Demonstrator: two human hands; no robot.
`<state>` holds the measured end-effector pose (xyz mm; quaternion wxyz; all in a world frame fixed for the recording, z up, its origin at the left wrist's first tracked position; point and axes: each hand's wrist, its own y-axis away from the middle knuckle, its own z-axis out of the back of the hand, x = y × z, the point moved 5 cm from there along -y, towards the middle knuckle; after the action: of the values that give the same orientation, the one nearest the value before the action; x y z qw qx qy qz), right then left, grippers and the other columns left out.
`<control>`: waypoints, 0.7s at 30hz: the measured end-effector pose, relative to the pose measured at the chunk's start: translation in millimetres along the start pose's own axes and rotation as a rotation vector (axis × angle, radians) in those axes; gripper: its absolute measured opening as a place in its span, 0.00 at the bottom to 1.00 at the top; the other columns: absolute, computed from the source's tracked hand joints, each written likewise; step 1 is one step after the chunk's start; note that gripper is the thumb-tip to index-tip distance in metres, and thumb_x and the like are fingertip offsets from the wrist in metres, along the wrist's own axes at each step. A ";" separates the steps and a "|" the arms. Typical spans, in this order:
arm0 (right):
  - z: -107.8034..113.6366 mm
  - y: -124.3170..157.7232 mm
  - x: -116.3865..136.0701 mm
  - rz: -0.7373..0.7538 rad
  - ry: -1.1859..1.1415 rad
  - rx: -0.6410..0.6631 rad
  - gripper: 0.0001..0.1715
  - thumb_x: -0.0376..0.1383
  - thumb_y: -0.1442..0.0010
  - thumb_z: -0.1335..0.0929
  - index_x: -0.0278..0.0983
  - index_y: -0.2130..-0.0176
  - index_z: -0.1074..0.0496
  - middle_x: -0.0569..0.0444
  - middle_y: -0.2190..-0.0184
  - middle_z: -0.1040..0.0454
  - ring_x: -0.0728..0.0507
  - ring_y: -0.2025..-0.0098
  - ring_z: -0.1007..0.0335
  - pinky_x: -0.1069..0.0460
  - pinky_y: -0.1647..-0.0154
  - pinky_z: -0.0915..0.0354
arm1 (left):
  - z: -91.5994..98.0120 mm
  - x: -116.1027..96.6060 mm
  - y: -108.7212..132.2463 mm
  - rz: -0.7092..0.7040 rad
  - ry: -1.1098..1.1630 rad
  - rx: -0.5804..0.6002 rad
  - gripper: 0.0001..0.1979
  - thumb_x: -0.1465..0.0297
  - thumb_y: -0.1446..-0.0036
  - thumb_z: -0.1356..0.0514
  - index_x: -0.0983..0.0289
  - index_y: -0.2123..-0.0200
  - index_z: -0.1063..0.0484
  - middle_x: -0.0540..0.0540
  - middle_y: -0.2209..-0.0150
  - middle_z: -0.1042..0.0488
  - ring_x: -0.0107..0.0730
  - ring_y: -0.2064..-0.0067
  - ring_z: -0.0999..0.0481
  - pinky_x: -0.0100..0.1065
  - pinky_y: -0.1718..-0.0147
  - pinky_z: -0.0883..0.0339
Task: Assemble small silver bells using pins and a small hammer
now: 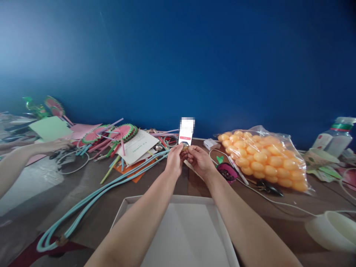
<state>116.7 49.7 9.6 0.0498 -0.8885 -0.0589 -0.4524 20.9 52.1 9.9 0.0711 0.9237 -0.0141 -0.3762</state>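
Note:
In front of the blue wall, my left hand [175,159] and my right hand [199,160] meet close together, fingers pinched. Between their fingertips is a small shiny round piece [184,145], dark with a hint of gold; its kind is too small to make out. A phone [185,132] with a lit white screen stands upright just behind it, its lower end partly covered by the piece and my fingers. Under my forearms lies a shallow white tray [191,200].
Pale blue tubing [91,196], watermelon-patterned paper fans [124,133] and papers lie to the left, where another person's hand [57,147] reaches in. On the right are a bag of orange balls [261,159], a purple container [226,172], a cable [280,203] and a white cup [330,230].

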 end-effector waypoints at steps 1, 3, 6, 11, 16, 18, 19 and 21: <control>-0.2 0.0 0.0 0.000 0.003 0.002 0.18 0.39 0.58 0.21 0.36 0.73 0.29 0.62 0.81 0.35 0.55 0.79 0.44 0.59 0.80 0.44 | 0.1 0.1 -0.2 -0.001 -0.001 0.000 0.08 0.68 0.49 0.36 0.66 0.69 0.32 0.50 0.76 0.27 0.23 0.76 0.28 0.26 0.74 0.35; -0.5 0.1 0.2 0.002 0.003 0.005 0.18 0.39 0.58 0.21 0.36 0.73 0.29 0.62 0.81 0.35 0.55 0.79 0.44 0.59 0.80 0.44 | 0.1 0.2 -0.1 -0.003 -0.005 0.000 0.08 0.68 0.49 0.36 0.66 0.69 0.32 0.50 0.76 0.27 0.23 0.76 0.28 0.26 0.73 0.35; -0.8 -0.1 0.7 0.010 -0.007 0.007 0.17 0.39 0.58 0.21 0.37 0.72 0.29 0.61 0.80 0.34 0.55 0.79 0.44 0.59 0.80 0.44 | -0.8 0.0 0.9 -0.001 -0.004 0.002 0.09 0.68 0.49 0.36 0.66 0.70 0.32 0.50 0.76 0.27 0.23 0.76 0.28 0.26 0.74 0.35; -0.4 -0.1 1.2 0.020 0.006 -0.005 0.18 0.39 0.58 0.21 0.37 0.72 0.29 0.62 0.80 0.34 0.55 0.79 0.43 0.58 0.80 0.44 | -1.5 -0.6 2.3 0.000 -0.005 -0.011 0.10 0.67 0.50 0.34 0.65 0.70 0.32 0.50 0.76 0.27 0.23 0.76 0.28 0.26 0.73 0.35; -1.8 0.5 2.2 0.032 0.006 0.002 0.17 0.39 0.58 0.21 0.37 0.72 0.29 0.62 0.80 0.34 0.55 0.79 0.44 0.58 0.79 0.44 | -1.9 -0.7 2.2 -0.006 -0.008 -0.007 0.10 0.67 0.50 0.35 0.65 0.70 0.33 0.49 0.77 0.28 0.23 0.76 0.28 0.26 0.74 0.35; -2.4 0.6 2.4 0.036 0.005 0.009 0.17 0.39 0.58 0.21 0.37 0.72 0.29 0.62 0.81 0.34 0.55 0.79 0.44 0.58 0.79 0.44 | -2.3 -1.0 2.5 -0.010 -0.008 -0.005 0.10 0.68 0.50 0.35 0.65 0.70 0.33 0.49 0.77 0.28 0.22 0.77 0.28 0.25 0.74 0.36; -2.6 0.6 2.5 0.037 0.005 0.011 0.17 0.39 0.58 0.21 0.37 0.72 0.29 0.62 0.81 0.34 0.55 0.78 0.44 0.59 0.79 0.44 | -2.4 -1.2 2.7 -0.011 -0.008 -0.006 0.10 0.68 0.50 0.35 0.66 0.70 0.33 0.49 0.77 0.29 0.22 0.77 0.28 0.25 0.74 0.36; -2.5 0.5 2.6 0.040 0.007 0.010 0.17 0.39 0.58 0.21 0.37 0.72 0.29 0.62 0.81 0.34 0.55 0.79 0.44 0.59 0.79 0.44 | -2.7 -1.6 3.1 -0.017 -0.010 -0.003 0.09 0.68 0.50 0.35 0.65 0.71 0.33 0.49 0.77 0.29 0.22 0.77 0.28 0.25 0.75 0.36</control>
<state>116.3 49.1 13.2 0.0636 -0.8875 -0.0433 -0.4543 21.7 49.5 13.4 0.0690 0.9217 -0.0062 -0.3816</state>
